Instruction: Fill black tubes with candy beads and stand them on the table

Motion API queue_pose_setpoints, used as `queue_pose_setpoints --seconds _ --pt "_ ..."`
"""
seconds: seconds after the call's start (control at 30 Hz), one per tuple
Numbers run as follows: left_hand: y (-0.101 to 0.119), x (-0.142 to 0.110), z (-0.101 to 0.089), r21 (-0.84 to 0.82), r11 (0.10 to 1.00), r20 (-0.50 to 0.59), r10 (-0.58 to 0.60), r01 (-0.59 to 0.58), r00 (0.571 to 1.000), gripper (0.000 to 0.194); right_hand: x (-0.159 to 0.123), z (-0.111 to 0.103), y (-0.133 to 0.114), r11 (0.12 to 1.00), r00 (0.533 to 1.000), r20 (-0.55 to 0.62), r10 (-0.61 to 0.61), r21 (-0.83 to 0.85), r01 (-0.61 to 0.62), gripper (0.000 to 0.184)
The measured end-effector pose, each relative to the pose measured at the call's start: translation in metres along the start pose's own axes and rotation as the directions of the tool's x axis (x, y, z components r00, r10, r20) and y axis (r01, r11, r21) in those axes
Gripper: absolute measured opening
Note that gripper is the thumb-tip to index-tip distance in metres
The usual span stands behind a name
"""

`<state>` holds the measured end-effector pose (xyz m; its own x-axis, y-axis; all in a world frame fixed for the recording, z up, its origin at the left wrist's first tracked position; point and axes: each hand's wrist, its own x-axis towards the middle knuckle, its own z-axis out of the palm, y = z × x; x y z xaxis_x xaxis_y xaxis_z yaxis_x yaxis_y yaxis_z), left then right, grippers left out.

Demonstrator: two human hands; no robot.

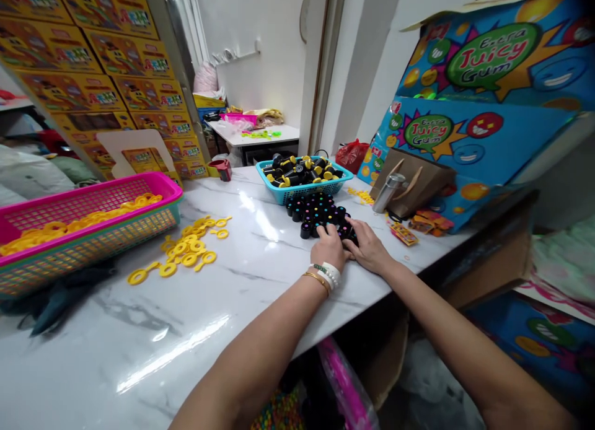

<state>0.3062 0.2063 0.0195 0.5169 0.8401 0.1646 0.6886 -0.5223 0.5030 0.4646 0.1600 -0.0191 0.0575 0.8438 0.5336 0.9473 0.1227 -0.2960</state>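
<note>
Small black cylinders (pixel 320 208) stand packed in a block on the marble-patterned table, many with a coloured dot on top. My left hand (pixel 328 250), with bracelets at the wrist, is at the block's near edge, its fingers bent over the nearest cylinders. What lies under those fingers is hidden. Along the block's right side lies my right hand (pixel 369 247), fingers stretched out and thumb toward my left hand. Just behind the block is a blue basket (pixel 290 194) heaped with black-and-yellow pieces (pixel 302 173).
Yellow ring-ended pieces (pixel 188 247) lie loose at left, beside a pink basket (pixel 170 185) stacked on a green one. A steel flask (pixel 389 191), paper bag (pixel 421 182), small packets (pixel 404 233) and large blue gum boxes (pixel 469 132) stand right. Yellow cartons (pixel 134 89) rise behind.
</note>
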Motion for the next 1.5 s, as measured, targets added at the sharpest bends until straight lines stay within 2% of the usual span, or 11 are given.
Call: queue_pose_setpoints --seconds 0.2,0.33,0.47,0.6,0.9,1.03,1.13,1.2,1.27,1.33,1.5 --pt "-0.003 -0.002 -0.007 -0.044 0.999 -0.012 -0.024 0.023 1.0 0.073 -0.004 -0.001 -0.002 0.997 0.995 -0.073 0.072 -0.036 -0.074 0.085" --pt "-0.008 -0.014 -0.015 -0.084 0.996 -0.024 -0.032 0.03 0.999 0.076 -0.018 -0.008 0.003 0.969 0.958 -0.181 0.221 -0.075 -0.237 0.107" --pt "-0.015 -0.016 -0.021 -0.125 0.988 -0.014 -0.089 0.087 0.996 0.057 -0.023 -0.012 0.009 0.91 0.902 -0.115 0.415 0.035 -0.414 0.086" --pt "-0.021 -0.007 -0.02 -0.152 0.979 0.019 -0.134 0.135 0.991 0.05 -0.011 -0.009 0.009 0.885 0.893 -0.002 0.45 0.135 -0.446 0.065" --pt "-0.016 -0.01 -0.038 -0.144 0.976 0.11 -0.147 0.162 0.983 0.06 -0.008 -0.016 -0.004 0.883 0.884 -0.057 0.465 0.104 -0.458 0.065" --pt "-0.044 -0.083 -0.076 -0.175 0.976 0.234 -0.088 0.131 0.968 0.052 -0.063 -0.029 -0.032 0.884 0.876 -0.148 0.46 0.167 -0.436 0.052" --pt "-0.083 -0.183 -0.119 -0.226 0.966 0.261 0.186 -0.128 0.947 0.032 -0.129 -0.035 -0.077 0.92 0.878 -0.276 0.391 0.125 -0.371 0.028" --pt "-0.108 -0.254 -0.144 -0.153 0.978 0.157 0.165 -0.141 0.974 0.022 -0.172 -0.034 -0.114 0.961 0.952 -0.139 0.273 0.082 -0.264 0.019" --pt "-0.133 -0.315 -0.159 0.101 0.995 -0.079 0.014 -0.006 0.997 0.025 -0.204 -0.026 -0.15 0.962 0.972 0.031 0.232 0.142 -0.234 0.019" --pt "-0.155 -0.363 -0.16 0.251 0.944 -0.232 -0.156 0.214 0.96 0.045 -0.221 -0.011 -0.179 0.934 0.951 0.145 0.275 0.195 -0.3 0.02" --pt "-0.187 -0.431 -0.142 0.148 0.827 -0.347 -0.47 0.542 0.812 0.061 -0.216 0.01 -0.213 0.951 0.936 0.335 0.108 0.239 -0.195 0.016"
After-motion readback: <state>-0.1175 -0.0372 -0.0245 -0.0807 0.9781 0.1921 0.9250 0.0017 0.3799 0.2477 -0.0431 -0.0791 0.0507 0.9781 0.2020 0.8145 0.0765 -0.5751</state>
